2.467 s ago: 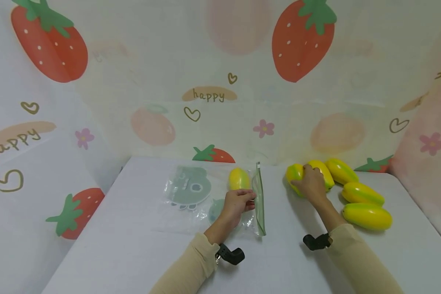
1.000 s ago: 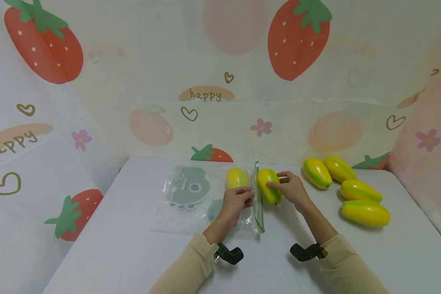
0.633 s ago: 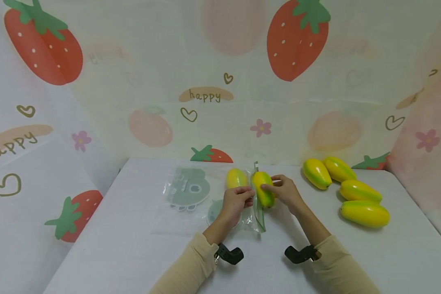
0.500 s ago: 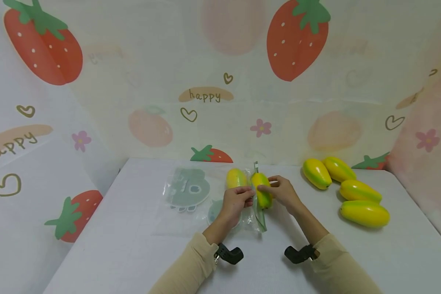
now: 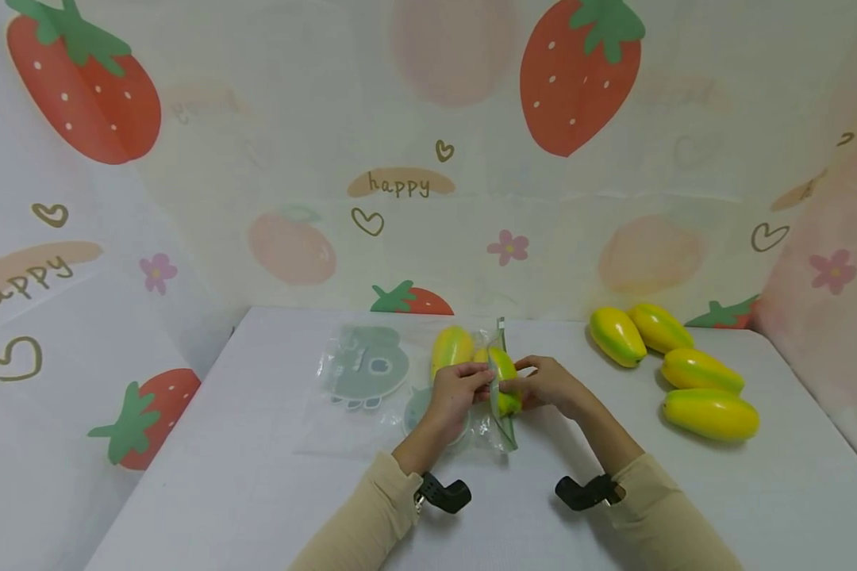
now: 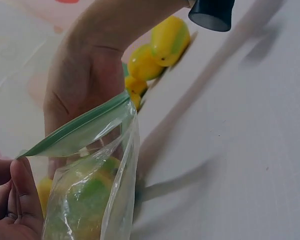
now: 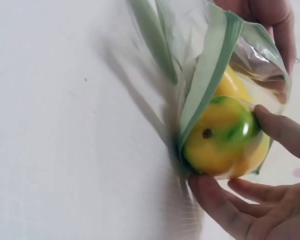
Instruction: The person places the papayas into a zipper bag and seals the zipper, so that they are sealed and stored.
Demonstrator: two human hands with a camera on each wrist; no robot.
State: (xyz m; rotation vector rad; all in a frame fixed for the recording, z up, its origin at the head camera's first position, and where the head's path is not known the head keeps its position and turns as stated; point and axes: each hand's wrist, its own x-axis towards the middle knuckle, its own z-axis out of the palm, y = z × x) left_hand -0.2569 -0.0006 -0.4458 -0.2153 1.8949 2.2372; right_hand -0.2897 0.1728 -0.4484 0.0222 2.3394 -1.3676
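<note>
A clear zip bag [image 5: 367,369] with a green printed figure and a green zip edge lies flat on the table. My left hand [image 5: 457,396] pinches the upper edge of its mouth and lifts it, so the mouth gapes in the right wrist view. With thumb and fingers, my right hand [image 5: 553,385] holds a yellow-green papaya [image 7: 225,137] partly inside that mouth, its brown-spotted end facing outward. Another papaya [image 5: 451,349] rests within the bag, behind my left fingers. Through the film, the left wrist view shows the held fruit blurred.
Several more papayas [image 5: 710,415] lie at the right and back right of the white table [image 5: 614,523]. Behind stands a backdrop [image 5: 428,103] printed with strawberries, and side panels of the same cloth flank the table.
My right hand took a papaya from the group at the right, carried it left to the bag and pushed it partly into the mouth. The papaya inside has shifted slightly left.
</note>
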